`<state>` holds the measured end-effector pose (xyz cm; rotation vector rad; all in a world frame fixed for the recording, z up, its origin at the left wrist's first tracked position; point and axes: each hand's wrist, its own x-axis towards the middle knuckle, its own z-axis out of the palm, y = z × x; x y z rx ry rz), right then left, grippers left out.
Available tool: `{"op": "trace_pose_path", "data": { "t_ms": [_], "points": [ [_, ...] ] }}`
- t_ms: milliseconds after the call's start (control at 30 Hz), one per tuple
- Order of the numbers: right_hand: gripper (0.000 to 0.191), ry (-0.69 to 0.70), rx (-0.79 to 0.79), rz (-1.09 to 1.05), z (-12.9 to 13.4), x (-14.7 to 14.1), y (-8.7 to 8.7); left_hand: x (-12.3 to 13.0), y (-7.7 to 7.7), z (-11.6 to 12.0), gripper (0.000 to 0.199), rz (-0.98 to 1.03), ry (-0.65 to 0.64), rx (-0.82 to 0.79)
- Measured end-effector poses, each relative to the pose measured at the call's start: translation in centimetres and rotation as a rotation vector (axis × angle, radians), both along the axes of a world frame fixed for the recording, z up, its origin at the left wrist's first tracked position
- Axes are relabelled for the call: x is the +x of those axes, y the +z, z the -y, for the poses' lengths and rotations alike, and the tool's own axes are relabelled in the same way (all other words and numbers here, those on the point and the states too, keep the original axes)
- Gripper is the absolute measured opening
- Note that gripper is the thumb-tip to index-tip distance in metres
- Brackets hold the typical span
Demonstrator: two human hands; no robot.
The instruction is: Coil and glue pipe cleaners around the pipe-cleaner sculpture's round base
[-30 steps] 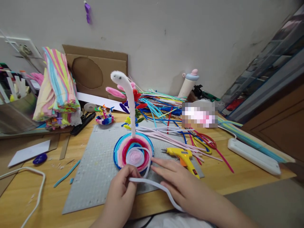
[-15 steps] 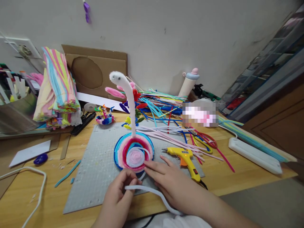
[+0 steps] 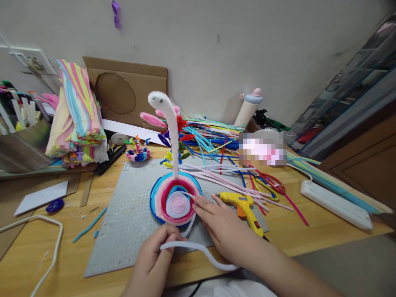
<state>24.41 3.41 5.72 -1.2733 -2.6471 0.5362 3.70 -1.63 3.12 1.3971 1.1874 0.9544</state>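
Right hand [image 3: 222,229] moved up along the striped disc's [image 3: 157,198] right edge — fingertips now resting on the white strand [image 3: 198,246].

Its fingers are straight and clasp nothing, while the left hand's [image 3: 157,255] grip is closed around the strand just below the disc; the change seems to press the strand nearer its spiral. The disc sits on a grey cutting mat [image 3: 123,231], a white fuzzy stalk [image 3: 173,136] rising behind its center, and a yellow glue gun [image 3: 243,202] lies just to the right. Around them on the wooden counter [image 3: 287,222] are scissors [image 3: 272,185], a power strip [image 3: 337,206] and bundled fuzzy stems [image 3: 74,107] — with a cut cardboard sheet [image 3: 148,86] leaning on the grey wall [image 3: 201,41].
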Motion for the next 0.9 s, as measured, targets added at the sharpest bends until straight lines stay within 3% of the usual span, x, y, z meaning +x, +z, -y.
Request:
{"op": "trace_pose_path", "data": {
  "t_ms": [100, 167, 200, 400, 433, 567, 633, 667, 800, 900],
  "points": [
    [0.052, 0.003, -0.010, 0.002, -0.2, 0.0, 0.2, -1.0, -0.1, 0.5, 0.036, 0.168, 0.108, 0.024],
    [0.051, 0.002, -0.005, 0.005, -0.2, 0.0, 0.4, -1.9, -0.2, 0.7, 0.033, 0.273, 0.254, 0.006],
    [0.051, 0.002, 0.000, 0.006, -0.2, -0.1, 0.5, -2.5, -0.2, 0.7, 0.037, 0.359, 0.358, 0.052],
    [0.038, -0.027, 0.047, -0.015, 0.1, -0.7, 0.6, -7.8, 2.2, -1.8, 0.016, 0.576, 0.993, -0.230],
    [0.037, -0.037, 0.059, -0.019, 0.1, -0.9, 0.6, -8.7, 2.5, -2.2, 0.015, 0.562, 1.037, -0.268],
    [0.027, -0.074, 0.108, -0.017, 0.0, -1.7, 0.4, -11.6, 3.1, -2.8, 0.013, 0.162, 0.762, -0.461],
    [0.022, -0.083, 0.126, -0.008, -0.1, -2.1, 0.3, -12.1, 3.3, -2.9, 0.020, 0.219, 0.546, -0.631],
    [0.020, -0.082, 0.131, -0.002, -0.1, -2.2, 0.3, -12.1, 3.5, -3.0, 0.022, 0.322, 0.508, -0.696],
    [0.017, -0.073, 0.134, 0.019, -0.3, -2.3, 0.4, -11.3, 4.9, -4.4, 0.035, 0.723, 0.753, -0.591],
    [0.016, -0.071, 0.130, 0.028, -0.3, -2.3, 0.4, -10.8, 5.4, -5.7, 0.025, 0.690, 0.878, -0.414]
  ]
}}
